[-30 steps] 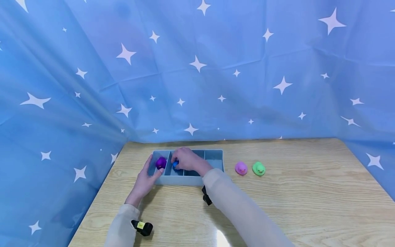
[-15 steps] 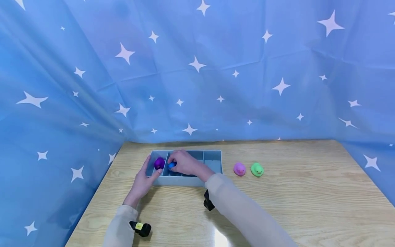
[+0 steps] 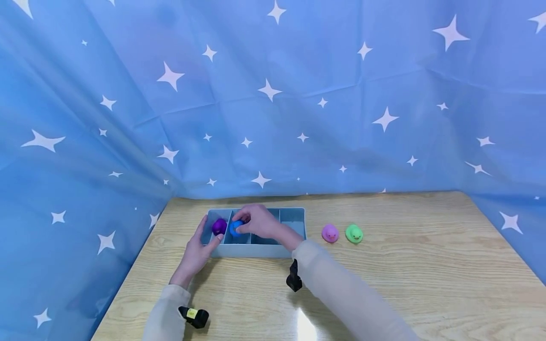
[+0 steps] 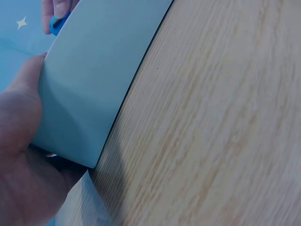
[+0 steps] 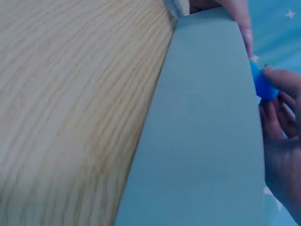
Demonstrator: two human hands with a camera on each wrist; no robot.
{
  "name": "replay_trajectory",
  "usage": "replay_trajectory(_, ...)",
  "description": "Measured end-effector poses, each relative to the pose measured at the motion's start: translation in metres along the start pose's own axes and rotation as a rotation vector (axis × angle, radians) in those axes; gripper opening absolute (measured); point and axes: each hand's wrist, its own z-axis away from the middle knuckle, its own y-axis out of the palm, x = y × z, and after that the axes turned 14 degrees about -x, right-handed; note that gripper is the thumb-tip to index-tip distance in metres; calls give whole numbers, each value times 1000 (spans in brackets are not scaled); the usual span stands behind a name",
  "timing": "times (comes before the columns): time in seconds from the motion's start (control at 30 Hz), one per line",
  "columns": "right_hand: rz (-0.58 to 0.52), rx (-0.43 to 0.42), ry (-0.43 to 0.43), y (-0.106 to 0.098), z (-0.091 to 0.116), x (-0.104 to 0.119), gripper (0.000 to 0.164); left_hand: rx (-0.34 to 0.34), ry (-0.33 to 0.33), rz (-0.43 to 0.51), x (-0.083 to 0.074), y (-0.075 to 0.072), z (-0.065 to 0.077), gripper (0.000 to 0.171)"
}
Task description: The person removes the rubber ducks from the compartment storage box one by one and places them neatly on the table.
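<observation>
A light blue divided box (image 3: 256, 251) stands near the back of the table. My left hand (image 3: 197, 248) grips its left end, thumb over the front rim and fingers along the side. My right hand (image 3: 258, 221) is over the second compartment from the left and pinches a blue rubber duck (image 3: 235, 228) between thumb and fingers. In the right wrist view the blue duck (image 5: 264, 84) shows beside the box's rim, the thumb against it. A purple rubber duck (image 3: 219, 226) sits in the leftmost compartment, close to the left thumb.
Right of the box, a pink rubber duck (image 3: 330, 233) and a green rubber duck (image 3: 354, 234) sit side by side on the wooden table (image 3: 426, 274). A blue curtain with white stars (image 3: 324, 118) hangs behind and to the left. Black cameras hang at both wrists.
More of the blue duck now shows between the right fingers, and the right wrist has shifted a little to the right. The left hand keeps its place on the box; the head view has drifted slightly.
</observation>
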Motion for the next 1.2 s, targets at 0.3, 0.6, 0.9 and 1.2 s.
replay_trajectory(0.3, -56, 5, 9, -29, 9, 10, 25, 5, -5, -17, -5, -1, 2, 88)
replay_trajectory(0.6, -82, -28, -1, -71, 20, 9, 25, 4, 3, -21, -2, -1, 2, 91)
replay_trajectory(0.9, -43, -81, 5, -111, 33, -7, 24, 16, -6, -30, -4, -3, 3, 91)
replay_trajectory(1.2, -14, -145, -1, -154, 62, -35, 25, 7, 8, -24, -2, -1, 2, 91)
